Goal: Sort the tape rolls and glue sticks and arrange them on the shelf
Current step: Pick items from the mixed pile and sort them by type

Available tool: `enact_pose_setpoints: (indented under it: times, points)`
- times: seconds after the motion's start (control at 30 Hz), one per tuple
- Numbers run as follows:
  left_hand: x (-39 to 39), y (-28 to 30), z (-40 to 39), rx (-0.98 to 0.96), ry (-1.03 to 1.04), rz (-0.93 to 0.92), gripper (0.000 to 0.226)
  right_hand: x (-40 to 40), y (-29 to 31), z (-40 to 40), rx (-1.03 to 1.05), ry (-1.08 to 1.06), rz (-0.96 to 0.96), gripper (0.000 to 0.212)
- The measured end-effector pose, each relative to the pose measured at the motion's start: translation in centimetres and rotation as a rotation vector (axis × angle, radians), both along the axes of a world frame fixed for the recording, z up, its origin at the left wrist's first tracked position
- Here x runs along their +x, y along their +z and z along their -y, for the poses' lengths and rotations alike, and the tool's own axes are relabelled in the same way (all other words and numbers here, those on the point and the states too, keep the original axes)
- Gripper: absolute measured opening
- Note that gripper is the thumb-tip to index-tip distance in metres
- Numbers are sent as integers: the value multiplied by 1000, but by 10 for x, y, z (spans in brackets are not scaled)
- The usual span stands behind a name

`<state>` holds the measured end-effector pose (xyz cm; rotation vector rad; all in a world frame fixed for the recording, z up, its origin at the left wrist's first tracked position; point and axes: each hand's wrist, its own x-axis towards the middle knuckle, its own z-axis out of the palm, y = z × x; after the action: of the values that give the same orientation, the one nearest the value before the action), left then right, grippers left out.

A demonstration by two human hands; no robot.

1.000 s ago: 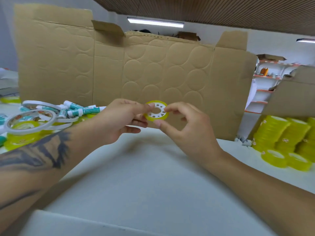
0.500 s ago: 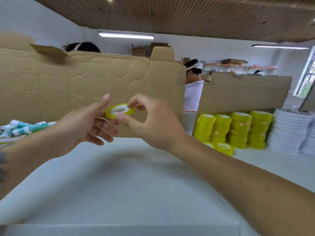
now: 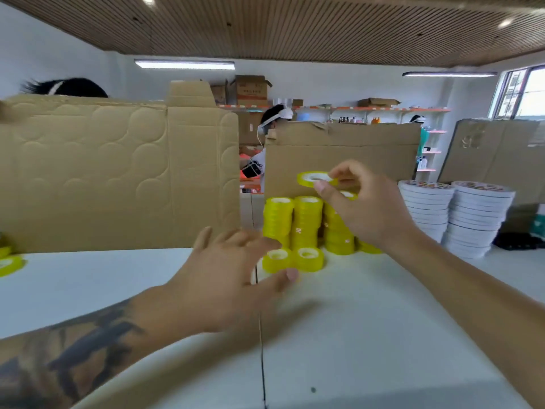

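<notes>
1. Pinching a yellow tape roll (image 3: pixel 315 179) flat between thumb and fingertips, the right hand (image 3: pixel 364 206) holds it just above the yellow stacks (image 3: pixel 306 221), probably to add it on top.
2. The left hand (image 3: pixel 228 274) hovers empty, fingers spread wide, in front of the yellow stacks beside two loose rolls (image 3: pixel 292 259) on the white table (image 3: pixel 368 335).
3. White tape stacks (image 3: pixel 454 215) stand well right of the yellow stacks, a separate sort.

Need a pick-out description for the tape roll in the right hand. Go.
Start at the yellow stacks on the white table, before the cardboard wall. Above them, the right hand pinches one yellow roll. It is the only roll in the air; the others are stacked or lying on the table.
</notes>
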<state>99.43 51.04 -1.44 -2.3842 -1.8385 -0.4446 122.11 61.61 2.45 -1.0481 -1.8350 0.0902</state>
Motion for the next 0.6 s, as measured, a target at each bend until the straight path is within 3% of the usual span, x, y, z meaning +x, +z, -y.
enact_pose_setpoints:
  times: [0.1, 0.33, 0.6]
  points:
    - [36, -14, -2, -40, -84, -153, 84, 28, 1, -26, -26, -120, 69, 33]
    - [55, -31, 5, -376, -52, 14, 75, 40, -18, -54, -74, -275, 280, 34]
    - [56, -33, 3, -375, -77, 9, 76, 36, -26, -63, -71, -344, 361, 36]
